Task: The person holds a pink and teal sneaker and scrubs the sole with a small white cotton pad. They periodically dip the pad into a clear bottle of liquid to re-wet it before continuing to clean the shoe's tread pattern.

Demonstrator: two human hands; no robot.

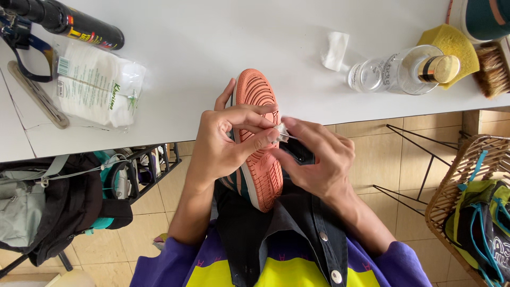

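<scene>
While the shoe point(258, 139) lies sole-up in the person's lap, its toe resting against the near edge of the white tabletop point(212, 48), both hands meet over its orange sole. Up and to the right of the shoe, a clear glass bottle point(398, 72) with a gold cap lies on its side; it looks almost empty, though I cannot tell for sure. Beside the bottle, towards the shoe, sits a small white pad point(336, 50), and beyond the bottle a yellow sponge point(449, 45) and a brush point(491, 69). Far to the left of the shoe lies a plastic bag of white cotton pads point(98, 87), with a black spray can point(69, 24) above it. Below and to the right of the shoe, a wicker basket point(451, 186) on the floor holds a green and black bag point(481, 223).

The left hand point(226, 143) wraps the shoe's side, its thumb and fingers closed around the sole edge. The right hand point(319, 159) has its grip pinched together on a small white wad point(281, 133), pressed against the sole.
</scene>
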